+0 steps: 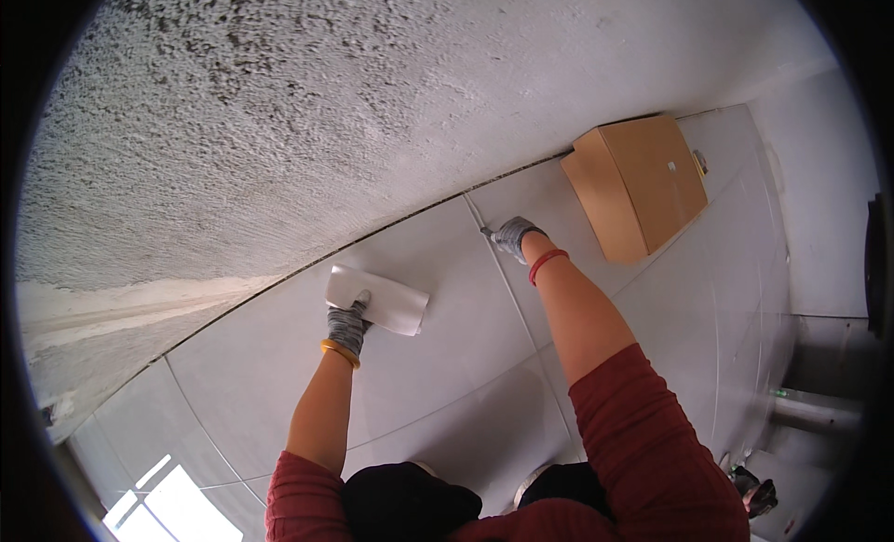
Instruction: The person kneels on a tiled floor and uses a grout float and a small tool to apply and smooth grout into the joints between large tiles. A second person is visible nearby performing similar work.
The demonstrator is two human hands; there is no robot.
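Note:
A grey knitted glove covers my left hand (348, 328), which is closed on a white folded sheet (396, 306), thumb on top, just above the grey floor tiles (438, 356). My right hand (513, 237), in a matching glove, is closed farther off to the right. From its fingers a small dark tip (486, 232) points at the pale joint line (504, 279) between two tiles. Whether that tip is a thin tool or a fingertip I cannot tell. The joint looks wider and whiter near the wall end.
An upturned brown cardboard box (652, 183) stands against the wall at the far right. The rough, speckled wall (261, 123) runs along the far side, with a dark gap at its foot. Dark objects (752, 491) lie at the lower right. Bright light (182, 505) reflects at the lower left.

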